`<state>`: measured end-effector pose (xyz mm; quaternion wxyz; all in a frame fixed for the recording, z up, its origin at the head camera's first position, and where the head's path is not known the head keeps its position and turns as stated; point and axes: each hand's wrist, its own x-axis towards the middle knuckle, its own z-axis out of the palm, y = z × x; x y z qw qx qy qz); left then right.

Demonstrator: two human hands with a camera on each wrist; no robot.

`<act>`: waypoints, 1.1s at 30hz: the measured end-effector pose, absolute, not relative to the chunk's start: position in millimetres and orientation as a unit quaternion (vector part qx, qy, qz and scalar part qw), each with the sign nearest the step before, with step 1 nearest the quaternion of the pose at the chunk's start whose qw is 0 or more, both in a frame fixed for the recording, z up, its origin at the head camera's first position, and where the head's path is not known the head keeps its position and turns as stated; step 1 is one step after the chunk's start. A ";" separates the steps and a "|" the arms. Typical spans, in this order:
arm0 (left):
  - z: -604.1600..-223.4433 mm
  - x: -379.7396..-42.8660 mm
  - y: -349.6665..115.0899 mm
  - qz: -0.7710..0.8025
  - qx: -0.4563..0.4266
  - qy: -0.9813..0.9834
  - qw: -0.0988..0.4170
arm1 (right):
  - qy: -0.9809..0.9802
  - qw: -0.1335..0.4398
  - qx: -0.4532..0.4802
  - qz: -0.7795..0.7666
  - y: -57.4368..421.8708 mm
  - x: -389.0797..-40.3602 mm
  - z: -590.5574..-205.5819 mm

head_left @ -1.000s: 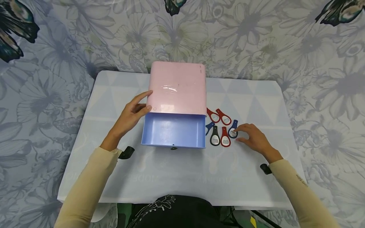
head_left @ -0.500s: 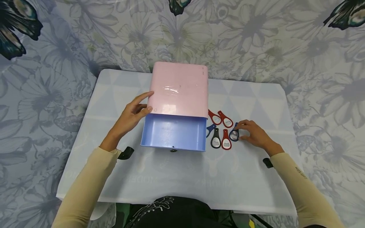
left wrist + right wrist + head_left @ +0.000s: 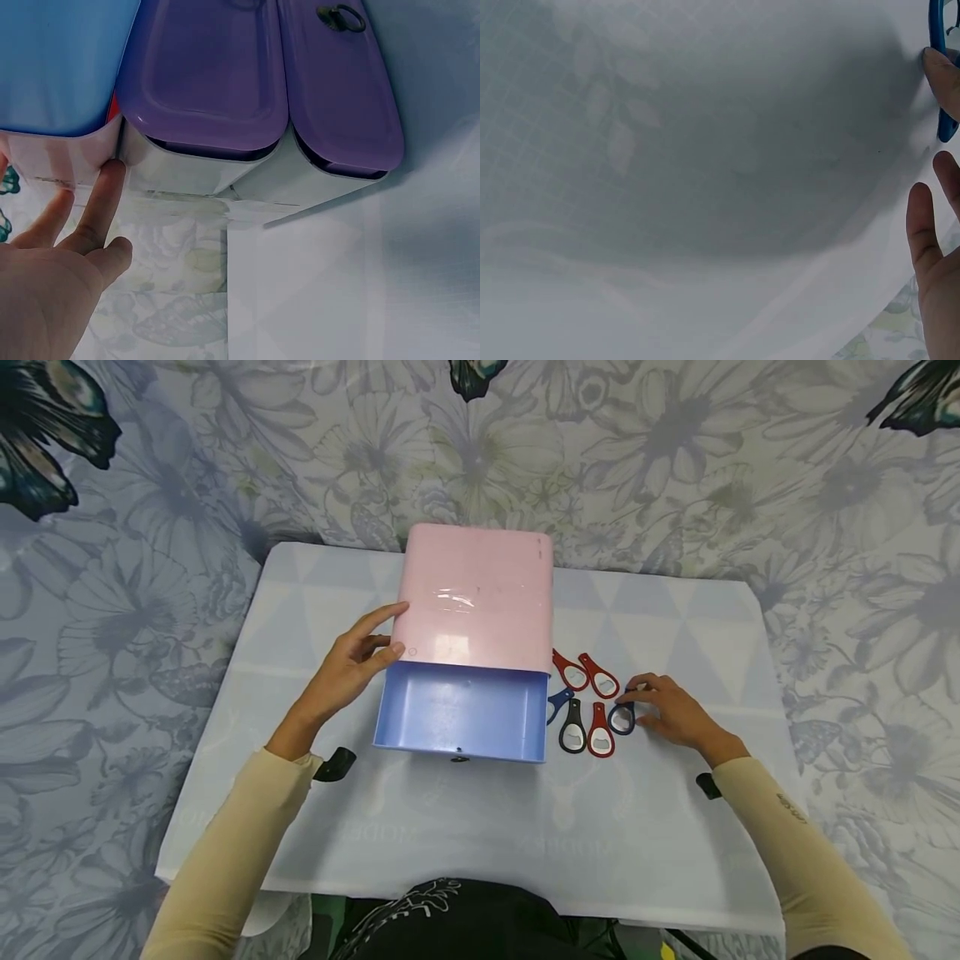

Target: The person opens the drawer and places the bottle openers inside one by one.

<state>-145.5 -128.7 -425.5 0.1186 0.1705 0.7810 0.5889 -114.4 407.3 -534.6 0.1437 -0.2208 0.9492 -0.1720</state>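
Note:
On the table stands a drawer cabinet (image 3: 480,581) with a pink top. Its upper blue drawer (image 3: 463,702) is pulled out and looks bare inside. My left hand (image 3: 341,670) rests against the cabinet's left side, fingers extended. In the left wrist view, that hand's fingertips (image 3: 112,171) touch the side wall just below the blue drawer. To the right, my right hand (image 3: 669,712) pinches a teardrop-shaped blue bottle opener (image 3: 622,718), tilted up at its narrow end. Only a blue edge of this bottle opener (image 3: 936,26) shows in the right wrist view, by my thumb.
Several more bottle openers lie beside the cabinet: two red ones at the back, a black one (image 3: 572,728), another red one (image 3: 601,732) and a blue one partly hidden by the drawer. Two purple drawers (image 3: 206,67) sit closed below the blue one. A patterned cloth wall rises behind.
My right hand has closed in on the blue bottle opener and tipped its narrow end up off the table. My left hand stays at the cabinet; the view shifts slightly.

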 end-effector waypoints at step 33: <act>-428.4 -146.2 -127.2 0.588 0.176 0.781 0.111 | 0.955 0.138 -0.203 -0.167 410.9 -108.7 -541.2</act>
